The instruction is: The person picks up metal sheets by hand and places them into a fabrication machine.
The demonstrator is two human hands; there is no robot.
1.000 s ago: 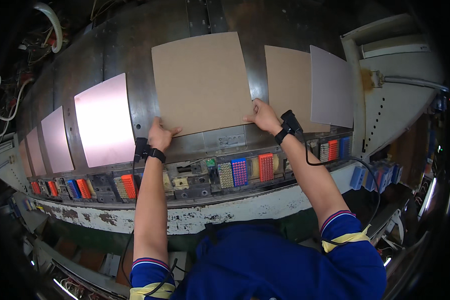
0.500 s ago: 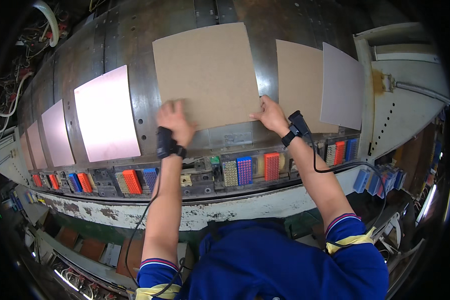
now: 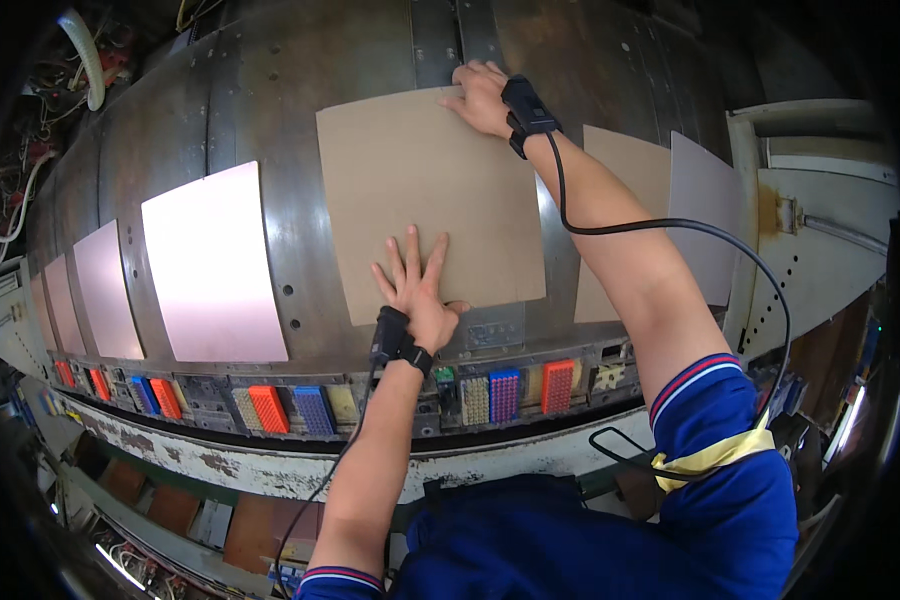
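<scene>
A brown fibreboard sheet [image 3: 425, 185] lies flat in front of me on the dark metal bed [image 3: 300, 130]. My left hand [image 3: 422, 300] is spread on the sheet's near part, palm down, with its thumb out to the right by the near edge. At the far edge, towards the right corner, my right hand [image 3: 482, 100] reaches past the sheet onto the metal. Its fingers are stretched out, while the thumb rests at the sheet's edge. Neither hand grips anything.
Left of the brown sheet lies a shiny pinkish sheet [image 3: 215, 260], with several smaller-looking ones beyond. Another brown sheet [image 3: 625, 165] is to the right, overlapped by a greyish sheet [image 3: 700, 190]. Orange blocks [image 3: 558, 387] and blue blocks [image 3: 314, 410] line the bed's near edge. Black cables trail from both wrists.
My right hand has moved from the sheet's near right corner to its far edge. My left hand has shifted right and now lies flat on the sheet. The sheet appears lower in view.
</scene>
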